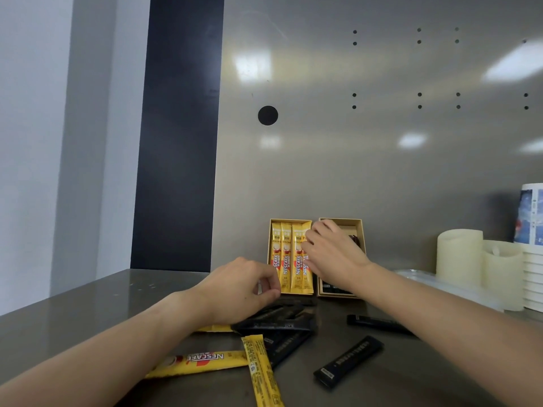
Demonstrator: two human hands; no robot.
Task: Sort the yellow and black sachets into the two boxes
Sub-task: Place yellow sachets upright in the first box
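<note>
Two open cardboard boxes stand against the metal back wall. The left box holds several yellow sachets lying side by side. The right box holds black sachets. My right hand reaches over both boxes, its fingers and thumb pinching the rightmost yellow sachet in the left box. My left hand hovers with fingers curled over a pile of black sachets; nothing shows in it. Loose yellow sachets and black sachets lie on the counter in front.
Two cream pillar candles and a stack of paper cups stand at the right, with a clear plastic lid beside them. The steel counter's left edge drops off beside a dark wall panel.
</note>
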